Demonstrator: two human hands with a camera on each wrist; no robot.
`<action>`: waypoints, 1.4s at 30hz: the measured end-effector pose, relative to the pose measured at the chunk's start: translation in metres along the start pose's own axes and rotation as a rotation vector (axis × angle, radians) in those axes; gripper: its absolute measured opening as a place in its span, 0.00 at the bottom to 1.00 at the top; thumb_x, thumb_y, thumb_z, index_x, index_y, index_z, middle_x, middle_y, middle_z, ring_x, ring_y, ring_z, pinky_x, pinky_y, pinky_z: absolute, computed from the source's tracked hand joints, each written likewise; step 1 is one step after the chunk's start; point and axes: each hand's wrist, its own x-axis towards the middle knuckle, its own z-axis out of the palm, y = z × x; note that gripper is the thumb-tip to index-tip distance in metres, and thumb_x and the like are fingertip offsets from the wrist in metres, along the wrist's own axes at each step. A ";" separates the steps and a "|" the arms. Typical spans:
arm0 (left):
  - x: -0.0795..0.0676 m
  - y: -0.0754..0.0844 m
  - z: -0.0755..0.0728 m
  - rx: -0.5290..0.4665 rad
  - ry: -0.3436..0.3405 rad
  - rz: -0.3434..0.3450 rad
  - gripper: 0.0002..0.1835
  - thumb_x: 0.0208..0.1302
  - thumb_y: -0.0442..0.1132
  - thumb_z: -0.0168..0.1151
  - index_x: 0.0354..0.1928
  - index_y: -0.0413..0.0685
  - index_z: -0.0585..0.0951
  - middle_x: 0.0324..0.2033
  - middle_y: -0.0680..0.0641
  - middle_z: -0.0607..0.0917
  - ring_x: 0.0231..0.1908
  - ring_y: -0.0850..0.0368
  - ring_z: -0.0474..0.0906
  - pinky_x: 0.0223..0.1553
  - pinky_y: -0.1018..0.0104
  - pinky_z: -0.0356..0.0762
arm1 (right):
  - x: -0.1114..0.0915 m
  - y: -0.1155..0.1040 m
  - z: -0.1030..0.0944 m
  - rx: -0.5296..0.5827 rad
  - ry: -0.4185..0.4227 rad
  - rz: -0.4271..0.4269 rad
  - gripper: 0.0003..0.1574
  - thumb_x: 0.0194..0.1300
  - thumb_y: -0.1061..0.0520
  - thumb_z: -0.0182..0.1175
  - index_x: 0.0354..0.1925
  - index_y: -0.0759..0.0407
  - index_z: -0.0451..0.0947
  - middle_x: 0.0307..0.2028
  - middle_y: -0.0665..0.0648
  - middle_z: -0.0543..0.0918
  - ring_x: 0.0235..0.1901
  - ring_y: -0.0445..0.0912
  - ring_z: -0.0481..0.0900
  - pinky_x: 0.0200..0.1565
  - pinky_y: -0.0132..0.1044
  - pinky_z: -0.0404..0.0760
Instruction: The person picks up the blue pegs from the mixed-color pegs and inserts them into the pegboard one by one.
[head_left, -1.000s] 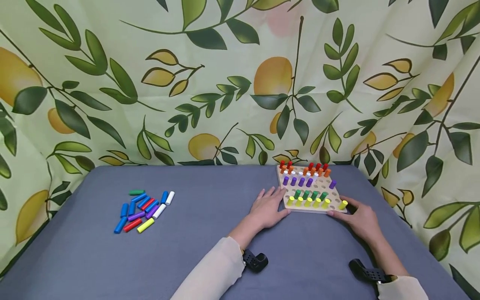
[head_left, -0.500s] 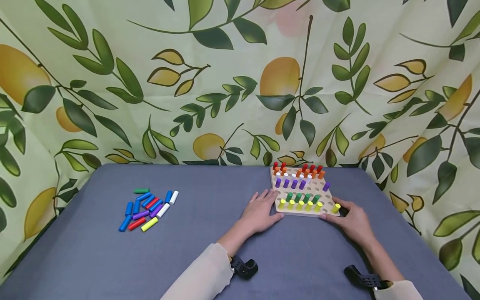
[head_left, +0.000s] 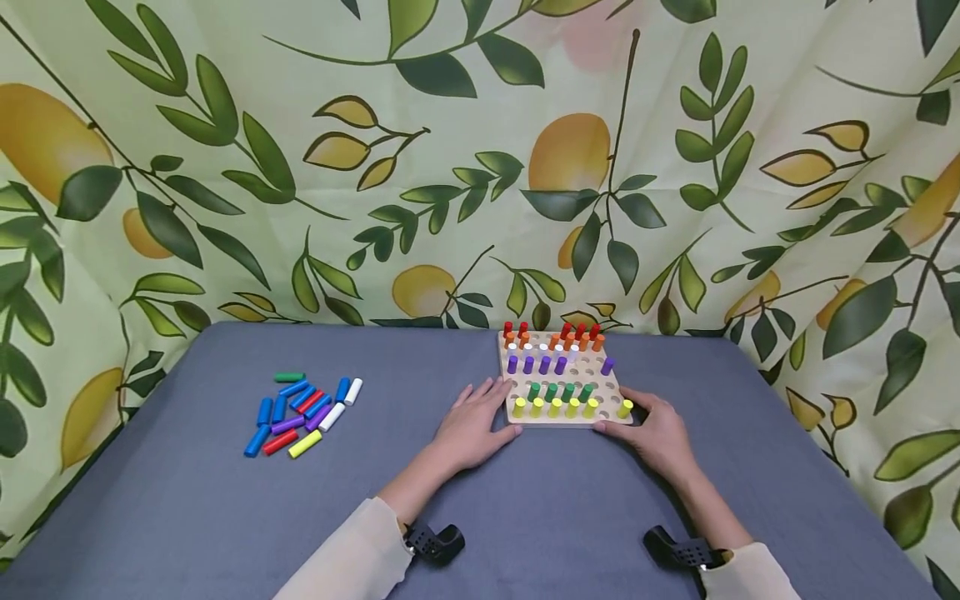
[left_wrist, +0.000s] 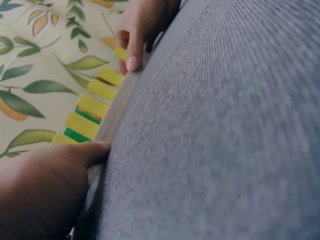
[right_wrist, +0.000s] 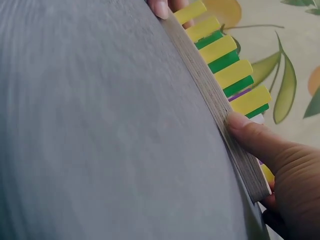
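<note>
A pale wooden pegboard (head_left: 543,422) lies on the table with rows of coloured pegs standing in it: red at the back, then orange, white, purple and green, with yellow pegs (head_left: 555,408) in front. My left hand (head_left: 471,429) lies flat at its left side, fingers extended along that edge. In the left wrist view, the left thumb (left_wrist: 90,151) touches the front edge near the corner. At the front right corner, my right hand (head_left: 658,433) grips the board, thumb (right_wrist: 255,135) on the front edge and fingers round the side, partly hidden.
Several loose pegs lie in a group on the left of the table, among them a green peg (head_left: 289,377), a yellow peg (head_left: 305,444) and a white peg (head_left: 354,392). A leaf-and-fruit printed curtain (head_left: 465,200) hangs behind the grey-blue tablecloth (head_left: 187,517).
The pegboard has slid left across the table, with both hands moving along with it and keeping their places at its sides. The head view has shifted slightly; the loose pegs lie as before.
</note>
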 end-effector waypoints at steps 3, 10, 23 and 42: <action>-0.005 -0.005 -0.002 -0.019 0.003 -0.018 0.39 0.70 0.57 0.60 0.77 0.50 0.63 0.77 0.43 0.64 0.79 0.46 0.55 0.79 0.45 0.47 | -0.003 -0.008 0.007 -0.001 -0.006 0.017 0.59 0.52 0.36 0.76 0.71 0.65 0.68 0.68 0.74 0.71 0.70 0.68 0.65 0.70 0.65 0.61; -0.007 -0.013 -0.002 -0.053 0.074 -0.071 0.41 0.67 0.58 0.64 0.76 0.49 0.65 0.75 0.45 0.67 0.78 0.46 0.57 0.79 0.44 0.48 | -0.002 -0.021 0.017 0.015 0.012 0.005 0.57 0.52 0.38 0.77 0.69 0.66 0.70 0.67 0.73 0.73 0.69 0.67 0.67 0.69 0.64 0.63; -0.030 -0.031 -0.014 -0.041 0.195 -0.123 0.42 0.61 0.57 0.70 0.73 0.46 0.69 0.72 0.43 0.72 0.75 0.45 0.63 0.78 0.43 0.52 | -0.017 -0.044 0.046 0.004 0.029 -0.077 0.55 0.53 0.41 0.77 0.70 0.66 0.69 0.68 0.71 0.73 0.69 0.66 0.67 0.68 0.64 0.65; -0.034 -0.034 -0.016 -0.122 0.237 -0.171 0.44 0.55 0.56 0.76 0.70 0.43 0.73 0.70 0.40 0.74 0.73 0.42 0.66 0.76 0.44 0.58 | -0.030 -0.044 0.045 0.010 0.047 -0.273 0.37 0.65 0.52 0.69 0.67 0.64 0.72 0.64 0.68 0.78 0.67 0.65 0.71 0.71 0.66 0.56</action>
